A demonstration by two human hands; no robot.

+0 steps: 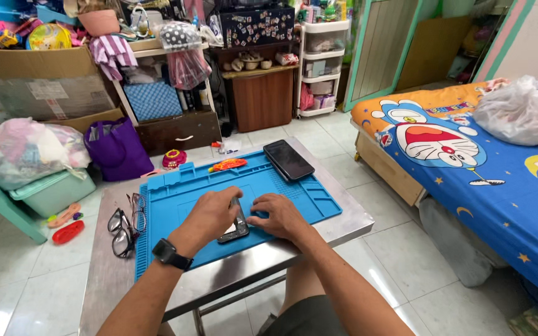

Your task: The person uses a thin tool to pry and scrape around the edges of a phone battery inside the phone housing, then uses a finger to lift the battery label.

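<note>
In the head view, the left hand (212,213) and right hand (279,216) are covering most of a small dark phone (234,231) lying at the blue mat's (182,190) six o'clock, both pressing it with curled fingers, its glossy corner peeking out; whether either is truly gripping I cannot tell.

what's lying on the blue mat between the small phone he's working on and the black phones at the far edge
Nothing: in the head view only bare blue mat separates the small phone under both hands from the stacked black phones.
</note>
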